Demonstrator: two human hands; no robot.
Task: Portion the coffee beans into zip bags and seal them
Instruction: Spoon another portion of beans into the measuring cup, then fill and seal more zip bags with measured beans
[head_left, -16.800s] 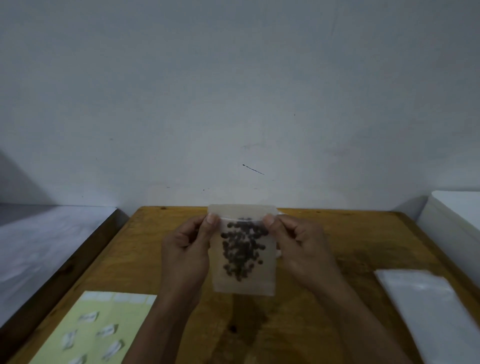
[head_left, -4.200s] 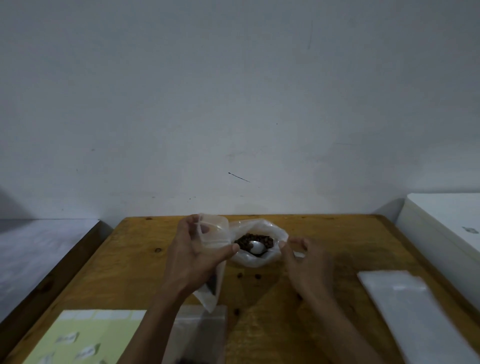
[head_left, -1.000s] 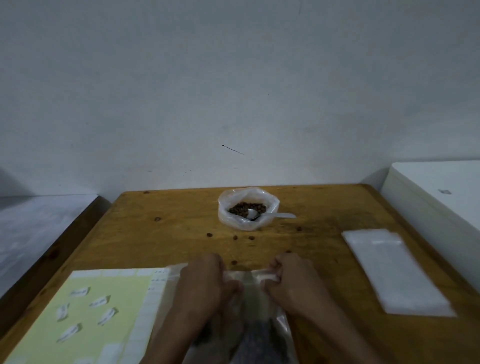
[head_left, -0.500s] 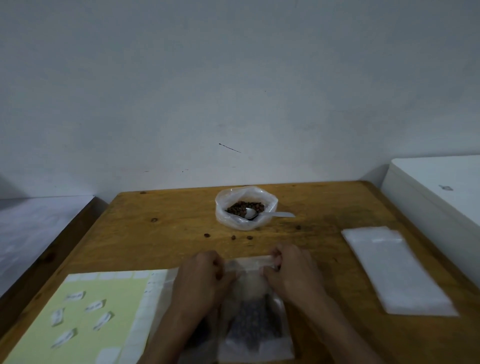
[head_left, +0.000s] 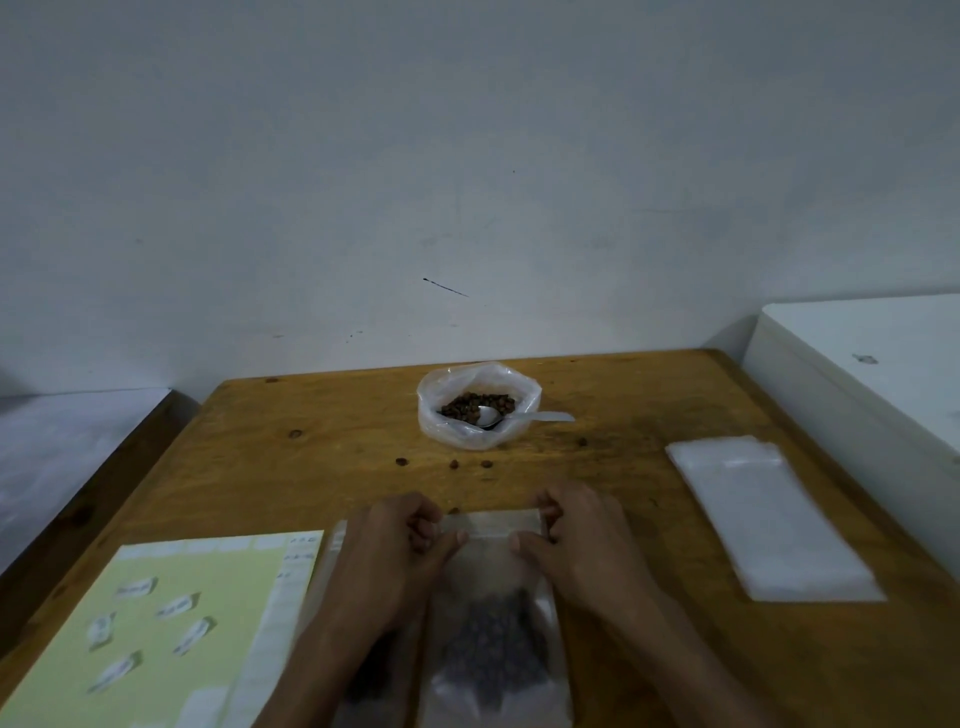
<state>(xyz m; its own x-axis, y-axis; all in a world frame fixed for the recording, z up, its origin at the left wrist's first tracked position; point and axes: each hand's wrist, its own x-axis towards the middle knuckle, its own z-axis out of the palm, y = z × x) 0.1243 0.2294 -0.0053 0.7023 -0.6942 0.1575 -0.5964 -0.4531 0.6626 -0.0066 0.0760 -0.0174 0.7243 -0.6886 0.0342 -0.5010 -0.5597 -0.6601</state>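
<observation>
A zip bag (head_left: 493, 623) lies flat on the wooden bench (head_left: 311, 457) at the near edge, its dark coffee beans (head_left: 501, 639) gathered in the lower half. Both hands pinch its top strip: the left hand (head_left: 395, 551) holds the left corner with fingers curled and thumb pressed on the strip, and the right hand (head_left: 582, 540) holds the right corner the same way. I cannot tell whether the zip is closed.

Taking the zip bag as landmark: beyond it, toward the wall, sits an open plastic bag (head_left: 480, 405) of loose beans with a spoon (head_left: 514, 415) resting in it, the handle sticking out to the right. Between that bag and the zip bag a few stray beans (head_left: 453, 464) lie scattered on the wood. To the right of the zip bag, well apart, is a stack of empty bags (head_left: 769, 519), and past it a white box (head_left: 872, 395) at the bench's edge. Just left of the zip bag lies a pale yellow label sheet (head_left: 156, 623) carrying a few white stickers (head_left: 176, 608); there is print on the stickers and along the sheet's right margin, but it is too blurred to read. Another clear bag (head_left: 363, 675) with dark contents shows partly under the left forearm, touching the zip bag's left side.
</observation>
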